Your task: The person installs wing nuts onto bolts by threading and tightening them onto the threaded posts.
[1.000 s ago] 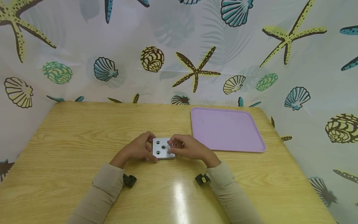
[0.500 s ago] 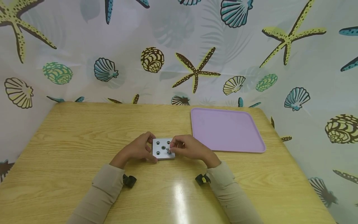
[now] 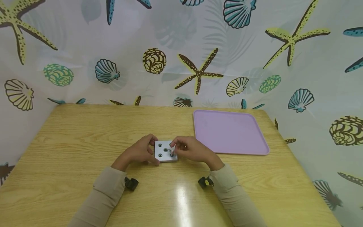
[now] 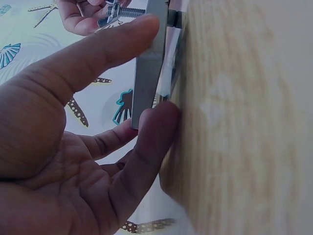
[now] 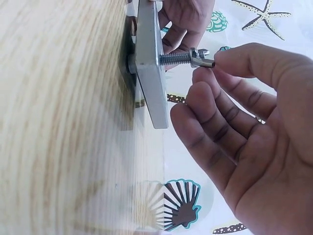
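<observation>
A silver metal plate (image 3: 165, 158) with several round holes is close over the tabletop between my hands. My left hand (image 3: 140, 149) grips its left side, thumb on the top face and fingers at the far edge and underside. A threaded bolt (image 5: 175, 59) sticks out of the hole at the plate's near right corner and carries a wing nut (image 5: 195, 59). My right hand (image 3: 194, 149) pinches one wing between thumb and fingertips, the other fingers loosely bent. Below the plate, a short round end (image 5: 130, 64) of metal shows in line with the bolt.
A shallow lilac tray (image 3: 231, 130) lies at the back right of the wooden table (image 3: 93, 132). A patterned curtain (image 3: 127, 31) with shells and starfish surrounds the table's back and sides. Black wrist mounts (image 3: 131, 183) sit under both sleeves.
The right fingers have shifted slightly around the wing nut, which shows more clearly than a second ago. My left hand and the plate have stayed in place.
</observation>
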